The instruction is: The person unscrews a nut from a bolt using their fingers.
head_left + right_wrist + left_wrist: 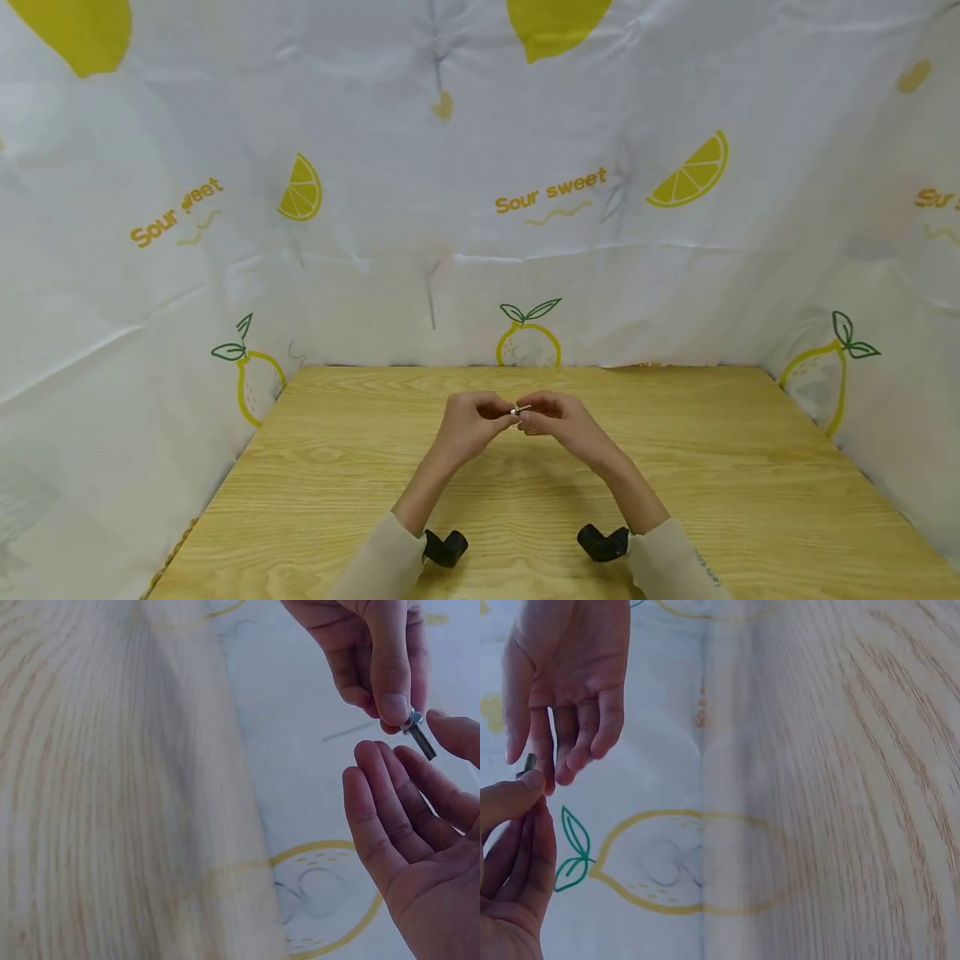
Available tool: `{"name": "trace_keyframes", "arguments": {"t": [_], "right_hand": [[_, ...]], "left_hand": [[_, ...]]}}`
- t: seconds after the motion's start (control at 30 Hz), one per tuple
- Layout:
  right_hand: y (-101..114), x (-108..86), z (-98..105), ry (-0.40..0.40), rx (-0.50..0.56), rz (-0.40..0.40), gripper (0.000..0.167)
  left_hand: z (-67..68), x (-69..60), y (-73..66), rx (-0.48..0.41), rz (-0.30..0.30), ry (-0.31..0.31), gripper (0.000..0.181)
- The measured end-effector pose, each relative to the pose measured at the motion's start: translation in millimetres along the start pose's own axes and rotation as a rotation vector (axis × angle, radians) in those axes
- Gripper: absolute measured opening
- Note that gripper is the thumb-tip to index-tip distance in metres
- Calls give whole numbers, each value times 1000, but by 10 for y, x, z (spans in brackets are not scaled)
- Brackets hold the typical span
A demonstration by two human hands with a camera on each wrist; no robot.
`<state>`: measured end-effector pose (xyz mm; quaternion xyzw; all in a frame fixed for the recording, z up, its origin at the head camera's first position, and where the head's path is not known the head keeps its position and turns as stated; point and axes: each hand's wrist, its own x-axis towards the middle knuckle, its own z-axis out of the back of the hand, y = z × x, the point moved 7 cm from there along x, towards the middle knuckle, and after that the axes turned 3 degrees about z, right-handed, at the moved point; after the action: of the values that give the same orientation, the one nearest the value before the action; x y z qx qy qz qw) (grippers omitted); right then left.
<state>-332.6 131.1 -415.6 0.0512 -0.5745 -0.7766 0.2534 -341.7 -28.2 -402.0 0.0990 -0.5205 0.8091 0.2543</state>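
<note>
Between the thumb and fingers of my left hand (467, 427) is a small metal bolt (424, 742), pinched at its wider end. Its threaded shank sticks out towards my right hand (567, 427). Whether that wider part is a head or a nut I cannot tell, as fingertips cover some of it. In the right wrist view, the right thumb and fingers are spread on either side of the shank, with gaps showing. Only a short dark piece of the bolt (530, 762) shows in the left wrist view. Both hands are raised above the table.
The wood-grain table (337, 483) extends beneath both arms. White sheeting printed with lemons (420, 200) hangs behind it and at both sides. Black wrist pieces (447, 548) stick out by the cuffs.
</note>
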Motion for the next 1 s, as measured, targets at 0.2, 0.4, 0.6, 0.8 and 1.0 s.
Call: {"name": "trace_keyframes", "arguments": {"t": [0.2,0.4,0.6,0.8,1.0], "right_hand": [[112,-8,-1,24,60,32,33],[192,-32,-1,21,38,56,29],[258,-23,-1,-4,10,65,25],[322,-37,15,-34,-43,64,22],[405,-56,32,-39,-48,79,19]], "left_hand": [[84,-74,-188,-117,-162,-47,5],[96,-101,-300,-96,-289,-55,3],[130,-101,-386,-18,-326,-65,6],[148,-123,-471,57,-329,-30,5],[172,-130,-505,84,-298,7,8]]}}
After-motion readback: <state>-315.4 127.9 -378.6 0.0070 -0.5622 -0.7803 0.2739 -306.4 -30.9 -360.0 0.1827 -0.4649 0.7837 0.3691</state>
